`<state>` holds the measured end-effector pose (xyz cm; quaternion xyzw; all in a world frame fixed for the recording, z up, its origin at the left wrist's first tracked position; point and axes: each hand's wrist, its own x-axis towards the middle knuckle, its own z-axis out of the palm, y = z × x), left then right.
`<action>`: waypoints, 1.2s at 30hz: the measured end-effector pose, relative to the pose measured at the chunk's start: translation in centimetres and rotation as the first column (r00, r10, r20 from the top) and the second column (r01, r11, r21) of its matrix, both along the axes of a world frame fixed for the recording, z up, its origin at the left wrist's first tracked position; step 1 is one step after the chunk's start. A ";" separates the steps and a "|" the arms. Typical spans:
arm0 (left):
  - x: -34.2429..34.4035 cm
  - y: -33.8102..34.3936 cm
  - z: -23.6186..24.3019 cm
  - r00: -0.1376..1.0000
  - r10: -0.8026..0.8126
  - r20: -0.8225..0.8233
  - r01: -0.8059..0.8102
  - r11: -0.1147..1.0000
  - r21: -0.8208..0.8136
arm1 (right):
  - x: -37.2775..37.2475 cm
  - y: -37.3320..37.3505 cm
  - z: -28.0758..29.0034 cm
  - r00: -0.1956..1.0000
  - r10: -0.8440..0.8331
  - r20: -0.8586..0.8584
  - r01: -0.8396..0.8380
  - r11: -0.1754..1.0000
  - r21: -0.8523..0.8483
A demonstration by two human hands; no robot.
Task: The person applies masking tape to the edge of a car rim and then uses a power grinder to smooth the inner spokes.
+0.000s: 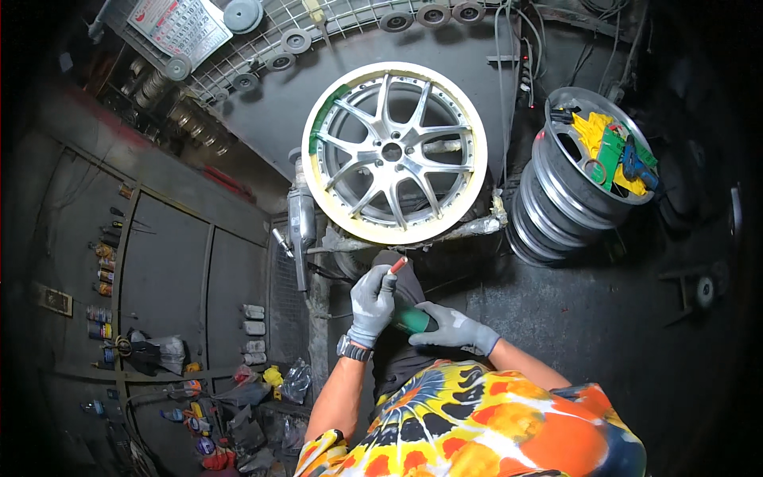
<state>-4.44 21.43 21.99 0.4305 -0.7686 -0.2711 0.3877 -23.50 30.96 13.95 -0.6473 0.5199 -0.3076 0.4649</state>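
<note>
Both gloved hands are low at the centre, below a silver multi-spoke wheel point(420, 127) that has yellowish masking and a green patch on its rim. My left hand point(369, 306) is closed round a short red cylindrical piece point(398, 265), its tip pointing up past my thumb. My right hand point(451, 326) is wrapped on a green, dark-ended tool point(410, 319), held near my left hand; part of that tool is hidden behind my fingers. The wheel rests on a grimy metal stand point(482, 228).
Stacked wheels point(556, 215) stand at right, carrying yellow cloth point(591, 131) and tools. A metal power tool point(301, 219) hangs left of the stand. A wire rack point(246, 32) holds discs above. Cans point(100, 314) and bagged items point(296, 381) fill the left side.
</note>
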 end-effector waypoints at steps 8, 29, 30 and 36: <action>-0.6 7.6 4.9 0.909 -0.258 -0.328 0.253 0.966 -0.058 | -3.3 3.2 4.0 0.886 0.275 0.374 -0.364 0.911 0.192; -6.1 13.5 9.7 0.947 -0.200 -0.251 0.067 0.887 -0.456 | -3.6 13.0 8.9 0.887 -0.409 0.215 0.407 0.912 0.057; -6.2 13.3 9.6 0.948 -0.210 -0.241 0.073 0.876 -0.477 | -3.8 13.0 8.4 0.885 -0.414 0.212 0.412 0.909 0.060; -6.4 12.7 9.1 0.947 -0.184 -0.265 0.045 0.889 -0.455 | -3.4 12.4 5.9 0.877 -0.445 0.179 0.445 0.895 0.045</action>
